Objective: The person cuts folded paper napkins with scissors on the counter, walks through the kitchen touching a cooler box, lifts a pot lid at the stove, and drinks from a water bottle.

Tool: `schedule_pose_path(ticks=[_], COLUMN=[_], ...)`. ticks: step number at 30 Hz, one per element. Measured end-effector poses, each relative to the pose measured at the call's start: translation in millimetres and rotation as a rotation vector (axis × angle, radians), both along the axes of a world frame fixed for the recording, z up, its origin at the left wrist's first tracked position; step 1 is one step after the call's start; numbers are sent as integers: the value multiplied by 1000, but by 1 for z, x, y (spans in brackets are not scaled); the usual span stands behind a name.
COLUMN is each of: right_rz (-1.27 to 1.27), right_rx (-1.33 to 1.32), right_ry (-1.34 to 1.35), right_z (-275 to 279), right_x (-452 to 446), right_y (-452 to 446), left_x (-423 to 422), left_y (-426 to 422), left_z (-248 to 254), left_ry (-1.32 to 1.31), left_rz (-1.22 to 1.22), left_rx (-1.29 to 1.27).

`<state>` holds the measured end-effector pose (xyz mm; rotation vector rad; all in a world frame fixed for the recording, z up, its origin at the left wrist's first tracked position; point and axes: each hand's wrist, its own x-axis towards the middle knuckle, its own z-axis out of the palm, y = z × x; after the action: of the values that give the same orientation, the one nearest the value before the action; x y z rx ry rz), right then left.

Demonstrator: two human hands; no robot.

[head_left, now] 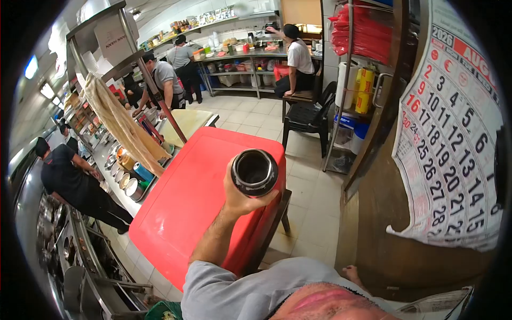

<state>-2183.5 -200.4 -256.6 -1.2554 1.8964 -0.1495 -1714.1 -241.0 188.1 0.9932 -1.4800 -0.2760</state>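
Note:
My left hand is wrapped round a dark, round, open-topped container with a worn metallic rim. The container is held above the near right part of a red table top, and its inside looks dark. Low on the right, beside my grey shirt, a small part of my right hand shows near the brown wooden surface. Its fingers are too small and too hidden to read, and nothing can be made out in them.
A calendar hangs at the right. Black chairs and a metal rack stand beyond the table. Left are a cloth, pots and a person in black. Several people work farther back; one sits in white.

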Motion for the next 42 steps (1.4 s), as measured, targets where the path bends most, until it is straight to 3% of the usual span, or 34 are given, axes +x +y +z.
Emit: schedule_pose_path(ticks=[2,5,9,11,14,15,16,17,18,19,20,21,22,24,27,30,32,33,35,42], right_rz=[2,111,405,498,624,701,765,713,805,734,652,793,838,808,954,1154,1207,1204,1397,1336], right_rx=[-37,-27,-80,146,-132,-204,-443,-404,-646,-643,-718,-943,-1038,-1192,-1358,-1375,-1070,-1077,-1071,-1103], right_ry=[-103,-151,-101,-127,-253,-290,-271,-273,-349,-388,-587,-526,-833,-838,-851,-735,-447,-454,12,-89], right_z=[-20,-93,-59,-47,-59,-44,7,64,66,105,107,180,204,273,306,304,295,302,318,309], right_x=[-11,-19,29,53,89,111,139,173,198,230,266,290,317,362,425,474,490,490,479,482], right_y=[-33,-93,-177,-215,-276,-299,-301,-304,-324,-327,-346,-328,-330,-309,-303,-295,-282,-274,-257,-265], left_x=[0,-7,-33,-39,-50,-53,-53,-52,-53,-66,-64,-62,-64,-71,-68,-67,-67,-66,-60,-60], left_y=[-9,-8,1,3,-2,-3,-2,-1,2,5,8,7,7,15,26,26,34,36,41,52], left_z=[0,-5,4,3,21,26,28,30,31,46,55,59,61,71,86,88,92,97,105,124], left_ry=[-7,97,34,-83,-221,-325,-327,-293,-257,-259,-409,-423,-436,-462,-544,-533,-533,-561,-610,-686], left_rz=[35,112,325,396,490,530,569,547,525,550,599,618,633,678,710,726,749,762,754,758], left_rx=[3,96,59,-6,-189,-308,-293,-294,-295,-330,-376,-440,-503,-511,-570,-718,-678,-688,-701,-642])
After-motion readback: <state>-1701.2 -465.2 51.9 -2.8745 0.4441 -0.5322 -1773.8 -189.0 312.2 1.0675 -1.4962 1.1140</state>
